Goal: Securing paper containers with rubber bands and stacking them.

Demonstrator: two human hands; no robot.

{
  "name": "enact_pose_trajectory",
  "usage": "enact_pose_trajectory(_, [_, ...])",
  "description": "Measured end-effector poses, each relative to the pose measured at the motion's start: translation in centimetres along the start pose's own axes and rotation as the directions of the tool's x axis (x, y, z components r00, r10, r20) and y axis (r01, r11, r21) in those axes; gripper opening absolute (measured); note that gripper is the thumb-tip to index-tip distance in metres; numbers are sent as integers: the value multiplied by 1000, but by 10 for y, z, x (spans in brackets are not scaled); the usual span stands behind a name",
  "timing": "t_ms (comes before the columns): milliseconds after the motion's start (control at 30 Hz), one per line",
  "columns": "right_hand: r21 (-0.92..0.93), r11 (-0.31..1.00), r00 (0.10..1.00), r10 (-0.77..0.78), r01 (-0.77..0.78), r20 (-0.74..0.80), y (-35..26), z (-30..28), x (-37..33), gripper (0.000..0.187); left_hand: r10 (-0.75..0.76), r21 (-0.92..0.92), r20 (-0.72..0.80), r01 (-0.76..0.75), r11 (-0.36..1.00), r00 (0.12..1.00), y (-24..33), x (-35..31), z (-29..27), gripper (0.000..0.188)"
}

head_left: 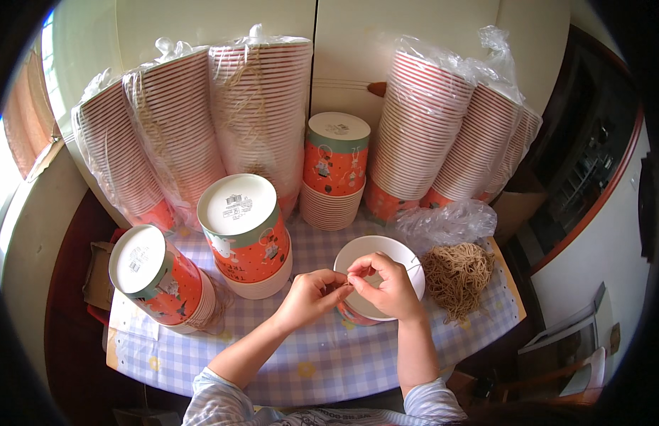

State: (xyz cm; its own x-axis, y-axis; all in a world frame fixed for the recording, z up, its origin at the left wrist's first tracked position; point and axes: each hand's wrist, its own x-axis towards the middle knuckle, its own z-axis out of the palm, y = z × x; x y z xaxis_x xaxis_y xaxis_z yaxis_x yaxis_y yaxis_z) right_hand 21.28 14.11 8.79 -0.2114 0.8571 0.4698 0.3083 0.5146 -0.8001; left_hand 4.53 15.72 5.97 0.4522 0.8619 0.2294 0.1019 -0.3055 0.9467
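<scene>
Both my hands meet above an upright paper bucket with a white inside and a printed orange outside. My left hand is closed in a pinch, thumb and forefinger against the right fingertips. My right hand pinches at the same spot, over the bucket's mouth. Between the fingertips is a small bit of tan twine, mostly hidden by the fingers. A thin strand shows beside the right hand at the bucket's rim. Just right of the bucket lies a loose heap of tan twine.
Upside-down stacks of orange buckets stand at the left, centre left and back middle. Tall plastic-wrapped stacks line the back, with more at the back right. Crumpled clear plastic lies behind the twine on the checked tablecloth.
</scene>
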Motion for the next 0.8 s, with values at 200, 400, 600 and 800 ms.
enact_pose_trajectory(200, [61,998,1000,9,-8,-19,3,5,0,13,-13,12,-13,13,1000,1000,0,0,-4,17])
enact_pose_trajectory(400, [29,993,989,112,-115,94,1,4,-1,20,-87,-233,-10,83,969,996,-12,6,-7,14])
enact_pose_trajectory(600, [-324,931,973,211,-169,98,-12,-2,2,18,-87,-382,-12,76,921,996,-16,9,-8,8])
enact_pose_trajectory(800, [-308,951,997,19,3,69,4,1,0,14,-68,-417,4,64,906,998,-16,9,-6,6])
